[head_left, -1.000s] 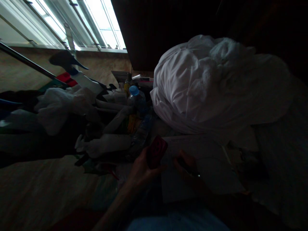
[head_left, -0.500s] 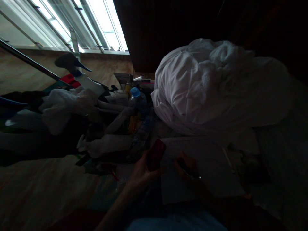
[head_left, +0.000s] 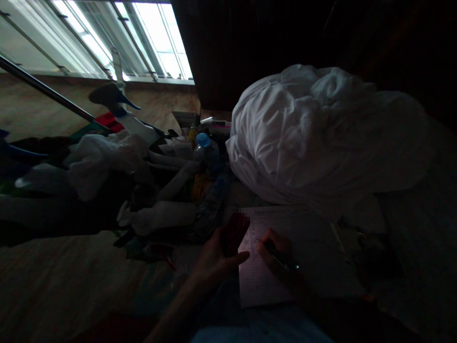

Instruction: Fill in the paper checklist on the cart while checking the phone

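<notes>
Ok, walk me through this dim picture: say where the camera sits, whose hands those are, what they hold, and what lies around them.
The camera is worn on a person's head and looks down at their own two bare hands. The left hand grips a dark red phone-like object. The right hand holds a pen on a sheet of squared paper. Behind the paper lies a big bundle of white cloth. To the left is a heap of clutter with a blue-capped bottle and a spray bottle, below a bright window.
</notes>
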A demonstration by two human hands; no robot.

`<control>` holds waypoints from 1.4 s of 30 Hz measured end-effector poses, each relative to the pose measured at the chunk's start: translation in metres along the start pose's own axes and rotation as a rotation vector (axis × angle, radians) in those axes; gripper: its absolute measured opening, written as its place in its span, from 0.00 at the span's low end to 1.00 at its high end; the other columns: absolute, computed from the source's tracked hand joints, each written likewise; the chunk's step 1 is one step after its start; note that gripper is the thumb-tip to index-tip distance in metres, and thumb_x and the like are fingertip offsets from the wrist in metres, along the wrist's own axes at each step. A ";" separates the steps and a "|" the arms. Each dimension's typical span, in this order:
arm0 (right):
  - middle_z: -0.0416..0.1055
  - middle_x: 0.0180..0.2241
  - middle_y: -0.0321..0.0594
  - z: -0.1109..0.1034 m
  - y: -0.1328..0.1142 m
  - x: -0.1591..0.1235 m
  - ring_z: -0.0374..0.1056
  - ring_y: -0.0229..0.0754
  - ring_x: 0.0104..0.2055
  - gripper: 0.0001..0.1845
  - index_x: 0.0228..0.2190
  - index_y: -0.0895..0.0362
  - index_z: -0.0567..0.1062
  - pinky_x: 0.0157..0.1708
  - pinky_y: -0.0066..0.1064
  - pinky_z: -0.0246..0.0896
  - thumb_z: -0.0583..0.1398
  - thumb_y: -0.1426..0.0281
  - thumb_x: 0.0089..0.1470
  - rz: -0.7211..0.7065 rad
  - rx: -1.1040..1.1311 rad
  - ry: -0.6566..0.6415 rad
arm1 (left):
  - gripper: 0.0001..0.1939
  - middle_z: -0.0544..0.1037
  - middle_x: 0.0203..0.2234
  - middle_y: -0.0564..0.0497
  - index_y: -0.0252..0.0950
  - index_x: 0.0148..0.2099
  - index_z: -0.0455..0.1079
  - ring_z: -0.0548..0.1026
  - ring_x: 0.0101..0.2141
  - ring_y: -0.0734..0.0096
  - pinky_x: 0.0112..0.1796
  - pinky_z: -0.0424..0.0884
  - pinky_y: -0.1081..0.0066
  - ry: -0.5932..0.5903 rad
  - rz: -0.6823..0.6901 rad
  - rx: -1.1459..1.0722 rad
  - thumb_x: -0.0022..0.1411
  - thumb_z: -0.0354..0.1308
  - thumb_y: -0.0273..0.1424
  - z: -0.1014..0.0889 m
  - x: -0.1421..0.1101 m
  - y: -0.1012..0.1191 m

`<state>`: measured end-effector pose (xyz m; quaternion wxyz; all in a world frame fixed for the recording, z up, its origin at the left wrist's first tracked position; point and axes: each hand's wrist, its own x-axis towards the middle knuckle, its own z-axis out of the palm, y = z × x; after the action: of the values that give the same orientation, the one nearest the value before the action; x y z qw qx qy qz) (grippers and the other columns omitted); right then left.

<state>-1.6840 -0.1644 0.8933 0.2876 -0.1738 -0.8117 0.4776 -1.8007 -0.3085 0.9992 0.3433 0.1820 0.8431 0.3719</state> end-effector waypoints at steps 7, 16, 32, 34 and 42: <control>0.59 0.18 0.31 0.001 0.001 0.000 0.58 0.26 0.20 0.14 0.25 0.61 0.65 0.22 0.16 0.51 0.58 0.67 0.58 -0.012 0.010 0.017 | 0.41 0.73 0.49 0.43 0.29 0.59 0.61 0.71 0.47 0.58 0.47 0.67 0.63 0.005 0.010 0.069 0.48 0.69 0.46 0.000 0.000 -0.001; 0.60 0.18 0.32 0.003 0.003 0.001 0.58 0.26 0.20 0.14 0.25 0.61 0.66 0.21 0.17 0.51 0.57 0.66 0.59 -0.015 -0.033 0.006 | 0.42 0.72 0.51 0.42 0.29 0.59 0.60 0.71 0.50 0.56 0.49 0.67 0.63 0.014 -0.001 0.042 0.48 0.69 0.44 0.000 -0.001 0.003; 0.61 0.18 0.31 0.003 -0.003 0.001 0.59 0.27 0.19 0.12 0.25 0.61 0.66 0.22 0.19 0.51 0.57 0.69 0.58 -0.084 -0.084 0.061 | 0.43 0.72 0.51 0.44 0.30 0.60 0.60 0.72 0.49 0.59 0.48 0.68 0.64 -0.007 0.021 0.002 0.49 0.70 0.46 0.001 0.000 -0.008; 0.60 0.18 0.31 0.004 -0.001 0.001 0.58 0.27 0.19 0.12 0.25 0.61 0.65 0.22 0.19 0.51 0.57 0.69 0.58 -0.098 -0.106 0.058 | 0.42 0.73 0.50 0.44 0.30 0.60 0.60 0.72 0.48 0.60 0.47 0.68 0.64 -0.004 0.021 0.014 0.49 0.70 0.46 0.001 -0.001 -0.008; 0.59 0.18 0.30 0.005 0.001 0.003 0.58 0.25 0.19 0.12 0.25 0.61 0.64 0.22 0.17 0.51 0.58 0.70 0.58 -0.127 -0.108 0.073 | 0.43 0.72 0.52 0.43 0.30 0.61 0.59 0.71 0.50 0.59 0.48 0.68 0.65 -0.001 0.027 0.002 0.49 0.69 0.44 -0.001 -0.004 -0.008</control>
<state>-1.6891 -0.1656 0.8911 0.3370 -0.1547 -0.8347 0.4072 -1.7987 -0.3166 0.9949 0.3386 0.1938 0.8407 0.3754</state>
